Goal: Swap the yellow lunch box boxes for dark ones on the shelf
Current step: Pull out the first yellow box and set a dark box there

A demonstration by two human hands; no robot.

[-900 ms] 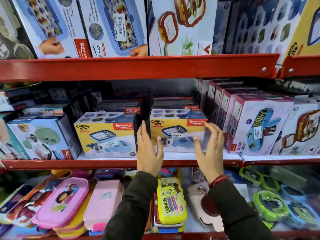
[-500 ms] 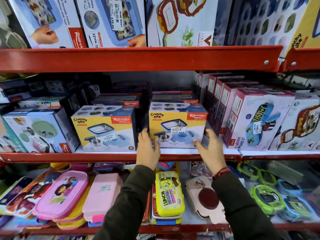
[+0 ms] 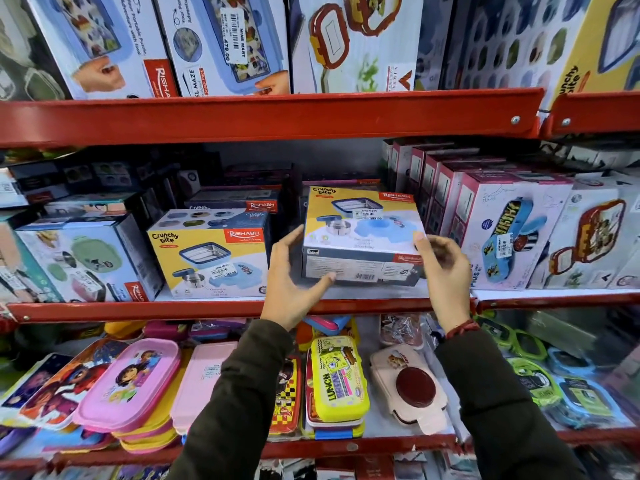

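Note:
Two yellow "Crunchy bite" lunch box boxes sit on the middle red shelf [image 3: 173,308]. The right yellow box [image 3: 363,226] is tipped back with its grey underside facing me, its front edge lifted off the shelf. My left hand [image 3: 289,282] grips its lower left corner, and my right hand [image 3: 445,271] clasps its right edge. The left yellow box [image 3: 211,254] stands upright, untouched. Behind them lie dark boxes [image 3: 235,202] stacked flat, and another dark stack [image 3: 343,183] is partly hidden by the tipped box.
Pink-and-white boxes [image 3: 502,230] stand close on the right, and a green-print box [image 3: 83,258] on the left. The upper red shelf lip [image 3: 277,116] hangs low overhead. Loose plastic lunch boxes [image 3: 336,379] fill the shelf below my arms.
My hands closed on the right yellow box's sides and tipped it back, raising its front edge off the shelf so the underside shows. The view has moved closer.

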